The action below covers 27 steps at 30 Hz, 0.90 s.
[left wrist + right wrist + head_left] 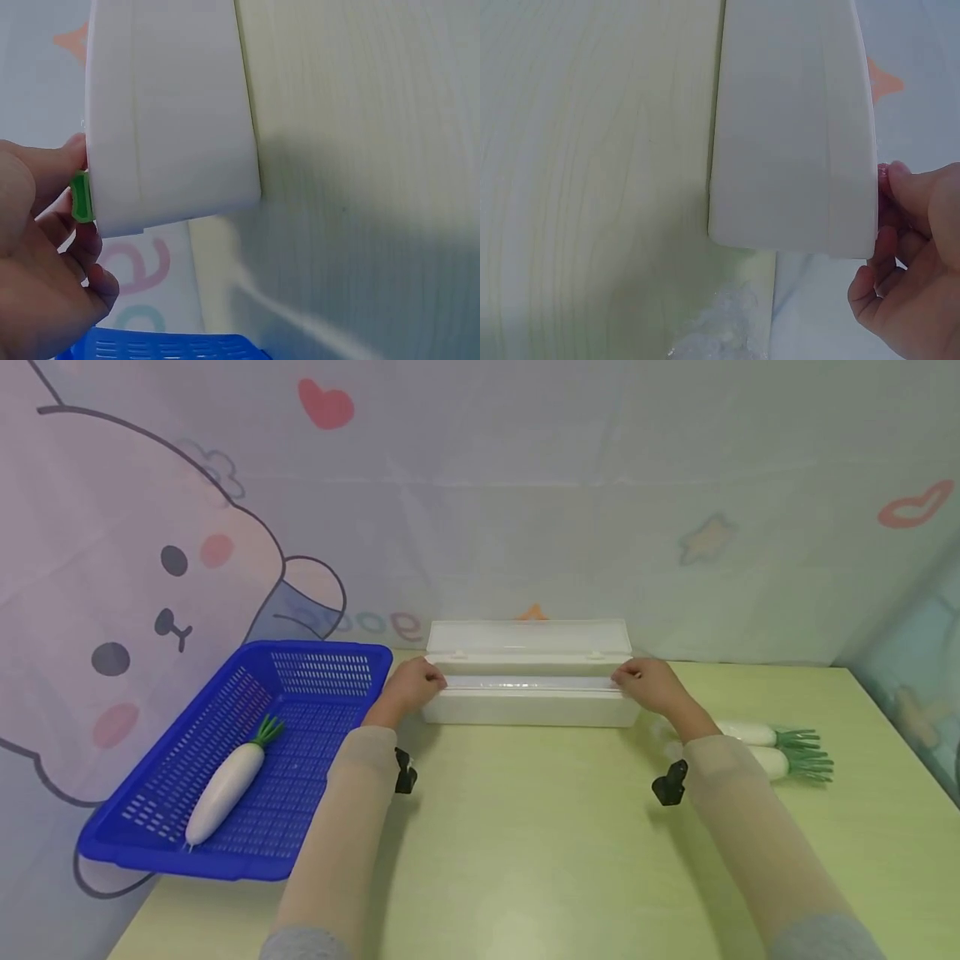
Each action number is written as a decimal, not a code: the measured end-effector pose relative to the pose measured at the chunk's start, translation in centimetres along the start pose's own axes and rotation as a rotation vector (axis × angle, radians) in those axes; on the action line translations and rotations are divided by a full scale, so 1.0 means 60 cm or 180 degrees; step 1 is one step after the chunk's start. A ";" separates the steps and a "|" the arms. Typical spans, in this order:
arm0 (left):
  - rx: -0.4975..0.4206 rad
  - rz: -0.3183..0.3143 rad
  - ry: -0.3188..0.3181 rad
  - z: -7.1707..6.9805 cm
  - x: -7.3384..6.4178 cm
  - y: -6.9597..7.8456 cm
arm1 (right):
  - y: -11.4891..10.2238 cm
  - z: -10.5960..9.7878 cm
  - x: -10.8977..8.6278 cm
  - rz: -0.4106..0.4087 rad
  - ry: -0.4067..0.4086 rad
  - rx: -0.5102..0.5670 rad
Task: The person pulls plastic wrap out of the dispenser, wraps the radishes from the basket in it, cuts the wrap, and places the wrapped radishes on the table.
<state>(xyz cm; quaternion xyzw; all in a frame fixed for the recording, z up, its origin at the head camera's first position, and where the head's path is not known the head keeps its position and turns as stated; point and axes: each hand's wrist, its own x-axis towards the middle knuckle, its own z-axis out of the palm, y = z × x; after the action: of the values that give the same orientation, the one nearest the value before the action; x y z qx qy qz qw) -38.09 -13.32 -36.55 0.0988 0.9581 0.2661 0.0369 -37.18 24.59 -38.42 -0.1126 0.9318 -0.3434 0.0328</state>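
A white plastic wrap dispenser box (528, 710) stands at the back of the table, its lid (528, 637) raised. Clear plastic wrap (528, 682) shows along its opening. At the left end my left hand (414, 685) pinches the wrap's edge between thumb and fingers. A small green plastic piece (82, 196) shows by those fingers at the box rim in the left wrist view; whether they grip it is unclear. My right hand (651, 683) pinches the wrap at the opposite end. Its fingertips (885, 176) are partly hidden behind the box in the right wrist view.
On the left a blue plastic basket (330, 672) holds a white radish (227, 793) with green stems. Two more white radishes (772, 762) lie right of my right forearm. Crumpled clear film (724, 326) lies near the box. A printed cloth (525, 527) hangs behind the table.
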 end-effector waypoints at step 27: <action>-0.1341 -0.0452 0.0426 0.014 0.028 0.017 | -0.014 -0.008 0.007 0.0559 0.0256 0.1415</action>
<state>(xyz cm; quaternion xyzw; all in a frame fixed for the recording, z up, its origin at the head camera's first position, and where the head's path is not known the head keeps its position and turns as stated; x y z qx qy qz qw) -39.45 -11.71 -36.78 0.0034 0.8863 0.4630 0.0116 -37.52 24.16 -37.53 -0.0074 0.8401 -0.5401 0.0493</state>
